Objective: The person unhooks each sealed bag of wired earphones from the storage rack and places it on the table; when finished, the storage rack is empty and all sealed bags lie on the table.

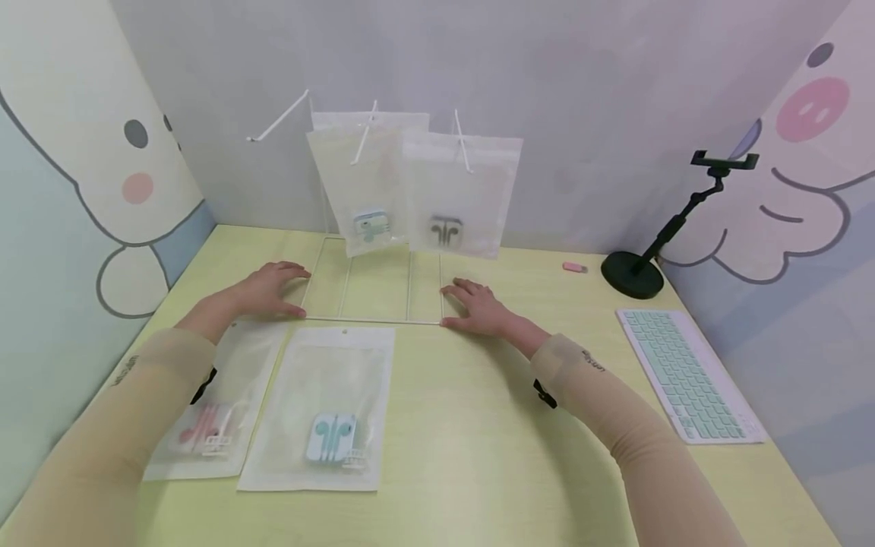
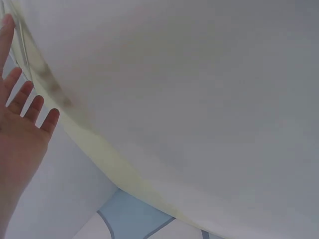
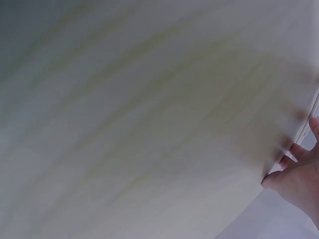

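Observation:
A white wire display rack (image 1: 372, 320) stands on the table, its flat base toward me and its hooks above. My left hand (image 1: 270, 290) touches the left side of the base, fingers extended; the left wrist view shows this hand (image 2: 22, 119) with fingers straight and spread. At the base's right front corner my right hand (image 1: 478, 310) touches the wire with thumb and fingertips. On the hooks hang clear bags with earphones: a right bag (image 1: 472, 190) with dark ones, and a middle bag (image 1: 358, 167) with pale blue ones. The left hook (image 1: 279, 118) is bare.
Two more earphone bags lie on the table: one with blue earphones (image 1: 331, 438) and one with pink earphones (image 1: 201, 429), partly under my left arm. To the right are a mint keyboard (image 1: 683, 372), a black phone stand (image 1: 632, 275) and a pink USB stick (image 1: 573, 267).

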{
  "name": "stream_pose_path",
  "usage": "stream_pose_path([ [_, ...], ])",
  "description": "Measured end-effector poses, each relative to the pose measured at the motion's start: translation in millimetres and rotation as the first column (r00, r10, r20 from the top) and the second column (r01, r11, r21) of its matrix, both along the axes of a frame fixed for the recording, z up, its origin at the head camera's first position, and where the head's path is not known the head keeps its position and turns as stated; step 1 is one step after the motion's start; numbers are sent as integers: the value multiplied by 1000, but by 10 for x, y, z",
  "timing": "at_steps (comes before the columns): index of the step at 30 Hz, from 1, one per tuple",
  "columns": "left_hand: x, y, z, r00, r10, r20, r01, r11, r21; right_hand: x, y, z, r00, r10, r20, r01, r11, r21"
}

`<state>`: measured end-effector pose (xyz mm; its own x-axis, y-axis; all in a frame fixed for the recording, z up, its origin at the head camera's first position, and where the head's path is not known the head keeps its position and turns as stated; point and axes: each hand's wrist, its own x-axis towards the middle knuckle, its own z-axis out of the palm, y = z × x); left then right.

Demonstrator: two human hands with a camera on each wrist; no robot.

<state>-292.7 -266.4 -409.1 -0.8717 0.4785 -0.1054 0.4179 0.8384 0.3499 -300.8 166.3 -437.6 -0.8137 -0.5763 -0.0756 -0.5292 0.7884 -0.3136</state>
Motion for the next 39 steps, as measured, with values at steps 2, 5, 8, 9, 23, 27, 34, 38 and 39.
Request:
stream_pose_path([
  [2,-11,-34,-26,1000,2,22,-3,1000,23,8,-7,13,1000,-2,6,2,1000,-1],
  [5,-17,-64,-54,999,1,46,-3,999,49,8,-8,25,1000,-7,26,7,1000,-5],
  [8,-19,-70,-70,998,-4,60,1,998,61,-4,1,32,998,-24,59,25,999,-25],
  [9,-19,-67,-74,998,-6,60,2,998,65,-11,6,34,997,-31,69,33,999,-33],
  [23,23,-56,-38,994,21,105,-28,998,61,8,-332,460,999,18,-45,-35,911,-411],
  [27,33,-47,-29,993,22,119,-30,997,67,-20,-502,707,997,32,-65,-60,868,-493],
  [34,33,-56,-20,992,24,128,-31,998,52,-145,-690,920,998,34,-59,-61,830,-555],
  [38,26,-48,-14,991,23,132,-30,998,51,-234,-728,934,999,7,-38,-27,824,-566],
  [39,23,-44,-13,991,21,132,-28,998,51,-255,-731,934,999,1,-33,-19,819,-574],
])
